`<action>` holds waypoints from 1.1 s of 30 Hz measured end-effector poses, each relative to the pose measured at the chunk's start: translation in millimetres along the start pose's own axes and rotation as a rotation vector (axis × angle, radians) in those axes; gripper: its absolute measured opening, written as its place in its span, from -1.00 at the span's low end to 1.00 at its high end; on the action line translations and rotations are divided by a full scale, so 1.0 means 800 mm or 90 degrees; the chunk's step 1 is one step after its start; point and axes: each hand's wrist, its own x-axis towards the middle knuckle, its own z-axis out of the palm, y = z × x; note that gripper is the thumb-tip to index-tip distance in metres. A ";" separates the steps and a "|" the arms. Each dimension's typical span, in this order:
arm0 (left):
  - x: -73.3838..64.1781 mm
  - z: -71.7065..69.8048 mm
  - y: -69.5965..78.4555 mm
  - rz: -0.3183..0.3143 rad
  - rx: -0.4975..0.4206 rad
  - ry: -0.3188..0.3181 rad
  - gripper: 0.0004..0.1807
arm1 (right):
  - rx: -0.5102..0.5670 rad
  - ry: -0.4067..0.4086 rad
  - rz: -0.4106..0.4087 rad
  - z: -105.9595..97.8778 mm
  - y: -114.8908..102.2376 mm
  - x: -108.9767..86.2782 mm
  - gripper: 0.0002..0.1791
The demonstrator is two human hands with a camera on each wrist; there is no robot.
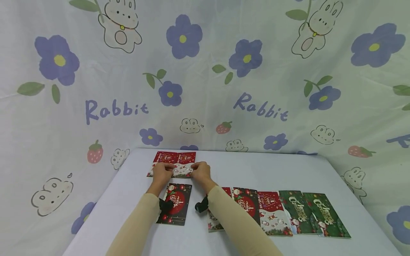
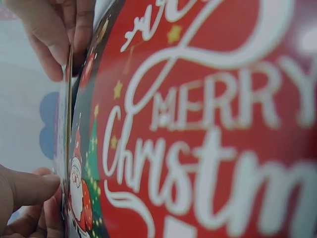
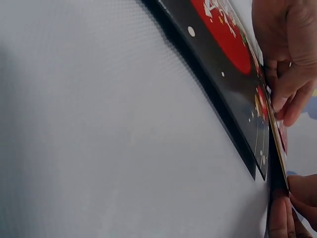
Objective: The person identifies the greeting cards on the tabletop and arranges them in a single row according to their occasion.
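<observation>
from the head view, your left hand point(image 1: 162, 173) and right hand point(image 1: 201, 171) pinch the red-and-white cards point(image 1: 183, 170), whose two matching fronts lie side by side at the far left of the table point(image 1: 243, 170). how narrow each pinch is you can't tell there; both wrist views show your thumbs and fingertips close on the thin edges.

the black card point(image 1: 180, 213) lies just nearer you, between your forearms. the left wrist view alone reads its big white lettering clearly, and shows a santa point(image 2: 77, 181) beside a green tree; the right wrist view gives only its dark border with white dots.

only the head view has the row on your right: a card partly under your right sleeve point(image 1: 237, 220), a black-and-red card point(image 1: 245, 201), another red-and-white one point(image 1: 272, 217) and two green cards point(image 1: 296, 209).
</observation>
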 end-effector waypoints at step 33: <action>0.001 -0.001 -0.005 0.004 0.014 -0.049 -0.75 | -0.062 0.005 -0.010 0.001 -0.002 -0.002 -0.77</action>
